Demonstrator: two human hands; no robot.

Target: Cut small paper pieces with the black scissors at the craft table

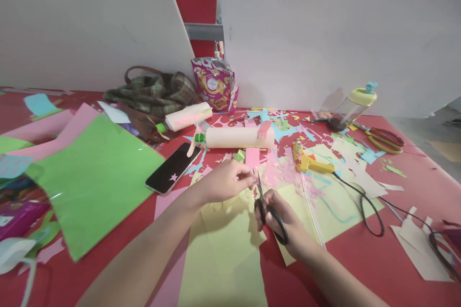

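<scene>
My right hand (279,218) is closed round the black handles of a pair of scissors (275,223), whose blades point up and away. The blade tips are beside the fingers of my left hand (230,180). That hand is pinched, and whatever is between its fingertips is too small to name. Beneath both hands lie yellow paper sheets (223,259). Just beyond them are a pink paper piece (252,157) and a cream paper-wrapped bottle (234,137) with a green neck, lying on its side.
A phone (174,168) and a green sheet (97,177) lie left. A yellow glue gun (315,163), red-handled scissors (385,139) and a clear jar (353,108) are right. Behind are a second wrapped bottle (189,116), plaid cloth (154,91) and a purple snack bag (215,85). Paper scraps are scattered about.
</scene>
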